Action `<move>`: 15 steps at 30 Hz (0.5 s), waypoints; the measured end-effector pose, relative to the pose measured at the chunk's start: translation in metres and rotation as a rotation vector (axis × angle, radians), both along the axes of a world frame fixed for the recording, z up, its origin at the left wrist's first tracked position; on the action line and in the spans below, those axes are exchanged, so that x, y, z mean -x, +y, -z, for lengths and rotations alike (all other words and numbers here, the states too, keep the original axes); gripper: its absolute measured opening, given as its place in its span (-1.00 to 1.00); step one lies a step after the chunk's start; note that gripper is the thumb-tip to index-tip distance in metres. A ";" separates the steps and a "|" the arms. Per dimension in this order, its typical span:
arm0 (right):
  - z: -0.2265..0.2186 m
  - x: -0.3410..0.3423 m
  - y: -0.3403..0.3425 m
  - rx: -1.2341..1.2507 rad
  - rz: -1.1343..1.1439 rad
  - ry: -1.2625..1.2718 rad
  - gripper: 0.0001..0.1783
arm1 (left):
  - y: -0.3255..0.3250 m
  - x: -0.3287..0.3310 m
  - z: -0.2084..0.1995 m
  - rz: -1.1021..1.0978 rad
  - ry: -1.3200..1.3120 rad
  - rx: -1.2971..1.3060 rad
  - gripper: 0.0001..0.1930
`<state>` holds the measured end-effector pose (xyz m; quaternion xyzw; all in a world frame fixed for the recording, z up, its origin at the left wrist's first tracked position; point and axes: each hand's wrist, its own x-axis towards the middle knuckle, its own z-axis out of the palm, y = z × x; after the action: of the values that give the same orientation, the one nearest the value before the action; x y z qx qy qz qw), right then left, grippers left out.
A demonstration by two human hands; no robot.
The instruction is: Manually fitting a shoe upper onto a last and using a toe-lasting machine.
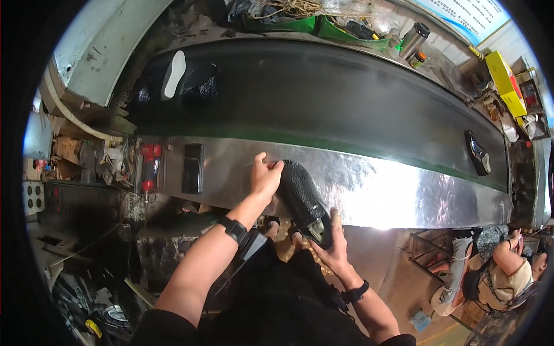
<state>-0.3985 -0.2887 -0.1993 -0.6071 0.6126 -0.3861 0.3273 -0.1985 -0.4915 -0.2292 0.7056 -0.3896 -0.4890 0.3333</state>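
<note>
A black textured slip-on shoe [300, 190] is between my two hands, above the front edge of a shiny metal ledge [231, 155]. Its rounded toe points away from me and its opening faces me. My left hand [266, 177] grips the toe end from the left, with the thumb against the upper and some fingers hidden. Around the heel end is my right hand [333, 245], its thumb up along the right side. A dark rectangular object [193, 168], perhaps a phone, lies on the ledge left of my left hand.
Beyond the ledge runs a dark conveyor belt [323, 98]. At its left lie a pale sole [174, 74] and dark glossy shoe pieces [202, 83]; another shoe [478, 153] lies far right. A red tool [150, 164] rests left. A person [499, 268] sits at lower right.
</note>
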 end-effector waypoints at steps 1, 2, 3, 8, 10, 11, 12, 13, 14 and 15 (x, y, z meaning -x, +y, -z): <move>0.000 0.006 0.001 0.054 -0.084 0.144 0.12 | -0.001 0.015 -0.011 0.001 0.006 -0.010 -0.24; 0.003 0.006 0.009 0.000 -0.084 0.168 0.03 | 0.000 0.034 -0.022 0.102 -0.173 -0.083 -0.13; 0.008 0.010 0.009 -0.003 -0.086 0.171 0.03 | -0.001 0.053 -0.035 0.203 -0.354 -0.151 -0.02; 0.024 0.020 0.003 0.089 -0.130 0.078 -0.04 | 0.008 0.062 -0.042 0.203 -0.517 -0.016 -0.26; 0.024 0.021 0.000 0.091 -0.143 0.016 0.00 | 0.004 0.056 -0.040 0.130 -0.398 -0.009 -0.37; 0.023 0.020 0.000 0.091 -0.165 0.015 0.00 | 0.005 0.050 -0.040 0.109 -0.398 -0.013 -0.37; 0.018 0.015 0.000 0.106 -0.182 0.029 0.01 | 0.007 0.039 -0.038 0.092 -0.365 -0.021 -0.42; 0.008 0.011 -0.002 0.121 -0.191 0.049 0.02 | 0.007 0.031 -0.046 0.083 -0.325 -0.025 -0.46; -0.003 0.009 -0.008 0.053 -0.240 -0.089 0.08 | 0.007 0.020 -0.055 0.066 -0.361 -0.006 -0.48; -0.024 -0.002 -0.015 -0.019 -0.306 -0.236 0.15 | 0.009 -0.007 -0.051 -0.028 -0.323 0.045 -0.52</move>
<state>-0.3962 -0.3035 -0.1757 -0.6405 0.4740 -0.3946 0.4576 -0.1915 -0.4827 -0.1778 0.7728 -0.4391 -0.3557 0.2888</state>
